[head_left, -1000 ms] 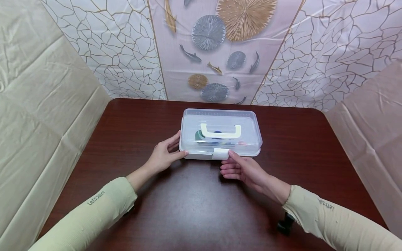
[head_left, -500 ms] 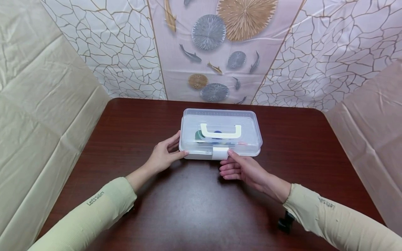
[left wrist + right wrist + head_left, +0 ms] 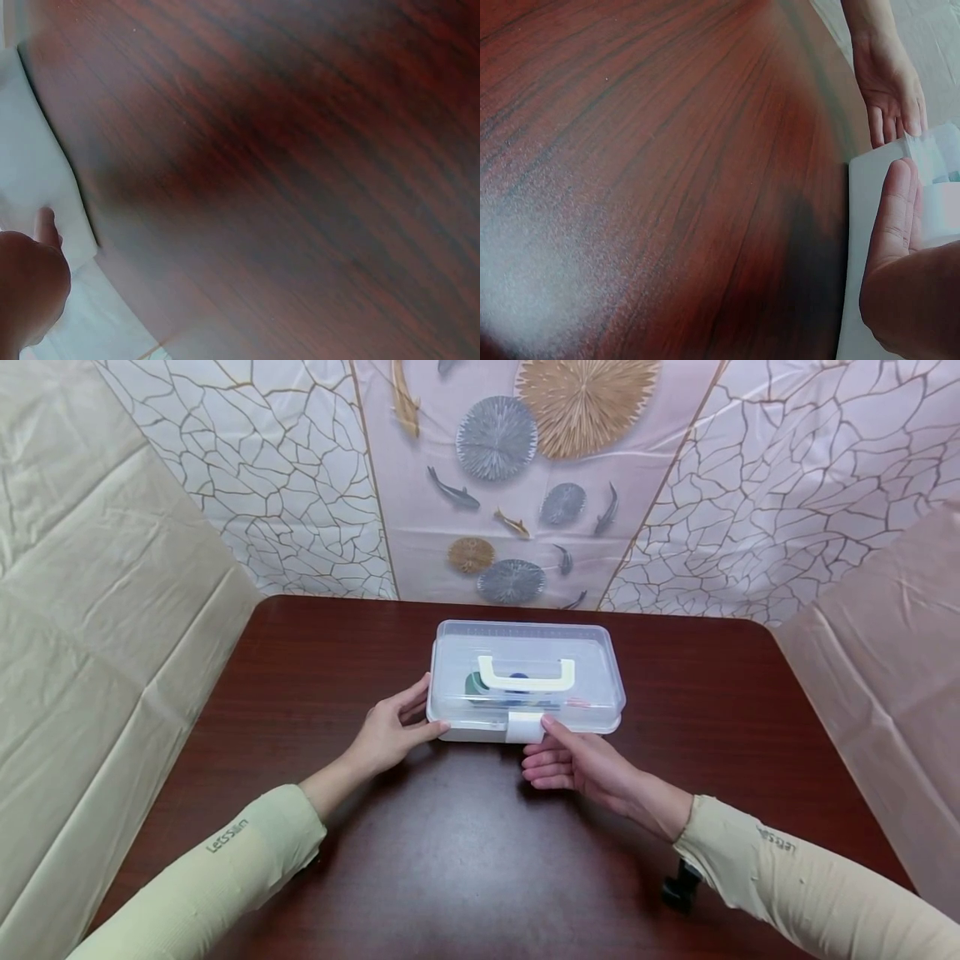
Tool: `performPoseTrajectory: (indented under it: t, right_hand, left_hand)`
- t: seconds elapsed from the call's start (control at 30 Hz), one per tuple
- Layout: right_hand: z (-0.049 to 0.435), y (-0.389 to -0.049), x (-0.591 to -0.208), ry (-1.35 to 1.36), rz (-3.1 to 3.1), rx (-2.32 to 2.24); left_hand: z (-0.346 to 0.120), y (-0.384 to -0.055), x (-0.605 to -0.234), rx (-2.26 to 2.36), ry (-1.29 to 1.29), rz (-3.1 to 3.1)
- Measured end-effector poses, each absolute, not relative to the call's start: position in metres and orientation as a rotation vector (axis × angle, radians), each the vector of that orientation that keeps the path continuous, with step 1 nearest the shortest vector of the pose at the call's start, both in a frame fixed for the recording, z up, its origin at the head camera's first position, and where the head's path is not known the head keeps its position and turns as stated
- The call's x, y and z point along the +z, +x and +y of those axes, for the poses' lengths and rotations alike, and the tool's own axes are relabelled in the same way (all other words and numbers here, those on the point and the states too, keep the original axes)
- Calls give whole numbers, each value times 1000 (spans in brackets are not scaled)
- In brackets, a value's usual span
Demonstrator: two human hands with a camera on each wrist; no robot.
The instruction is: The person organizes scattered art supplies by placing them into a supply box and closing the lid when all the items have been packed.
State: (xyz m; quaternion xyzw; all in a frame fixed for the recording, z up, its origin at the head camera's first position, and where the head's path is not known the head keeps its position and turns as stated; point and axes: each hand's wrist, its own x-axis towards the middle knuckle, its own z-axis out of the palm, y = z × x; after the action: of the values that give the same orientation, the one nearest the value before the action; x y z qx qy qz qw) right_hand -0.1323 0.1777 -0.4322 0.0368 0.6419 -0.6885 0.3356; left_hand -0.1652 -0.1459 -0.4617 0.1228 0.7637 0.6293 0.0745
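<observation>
A clear plastic storage box with a translucent white base stands on the table, its lid down. On top is a white handle; a white latch sits at the front. My left hand holds the box's left front corner, thumb on the front and fingers along the side. The thumb of my right hand touches the latch's right edge, while its other fingers extend loosely in front of the box. Green, blue and red items show blurrily through the lid.
The dark wood-grain table spreads around the box. Behind it hangs a patterned cloth backdrop, with beige cloth along both sides. A black strap hangs below the right sleeve.
</observation>
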Motion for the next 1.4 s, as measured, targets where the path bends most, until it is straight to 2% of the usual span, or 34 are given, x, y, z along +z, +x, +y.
performPoseTrajectory:
  t: [0.77,1.4]
  right_hand:
    - [181,-129,-448,161,1564,-1839]
    - [178,-131,-447,150,1607,-1825]
  left_hand:
    - [-143,-165,-463,1847,382,2314]
    - [-144,-164,-461,1851,351,2320]
